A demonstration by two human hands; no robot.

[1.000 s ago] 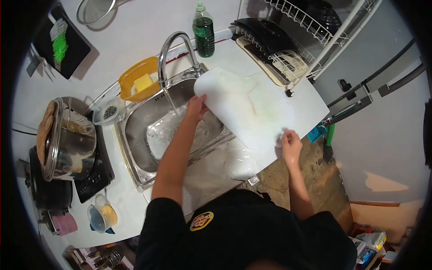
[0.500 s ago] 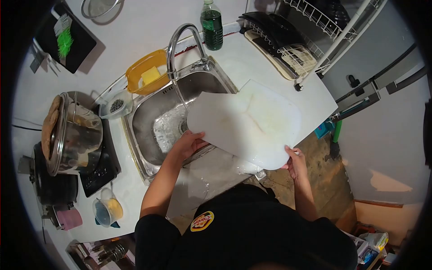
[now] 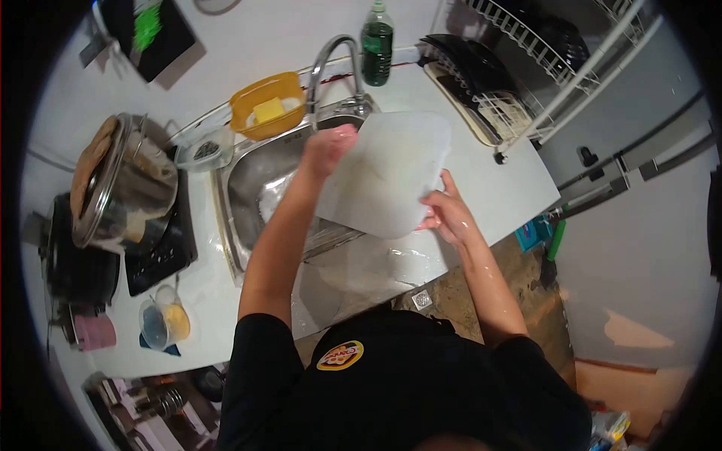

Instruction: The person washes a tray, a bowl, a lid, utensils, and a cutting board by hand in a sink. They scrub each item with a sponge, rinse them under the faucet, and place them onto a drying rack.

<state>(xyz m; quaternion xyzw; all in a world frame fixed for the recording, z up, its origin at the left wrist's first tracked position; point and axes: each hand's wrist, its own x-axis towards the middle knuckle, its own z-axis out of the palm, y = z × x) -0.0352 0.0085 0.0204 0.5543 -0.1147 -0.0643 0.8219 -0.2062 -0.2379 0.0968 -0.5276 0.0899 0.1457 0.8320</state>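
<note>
1 cutting board [image 3: 387, 169] tilted over sink [image 3: 248, 188], rinse step: left hand [image 3: 329, 146] clamps sink-side edge, right hand [image 3: 444, 210] splayed against counter-side edge. Slippery, wants firm hold.

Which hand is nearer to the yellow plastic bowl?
Left. The left hand is close beside the yellow plastic bowl; the right hand holds the white cutting board's far edge.

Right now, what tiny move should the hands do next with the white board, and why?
Probably tilt the board so its low corner points into the sink. The left hand grips its top edge by the tap, the right hand its side, and it hangs partly over the counter, where a puddle shows. Tilting would likely send drips into the sink.
</note>
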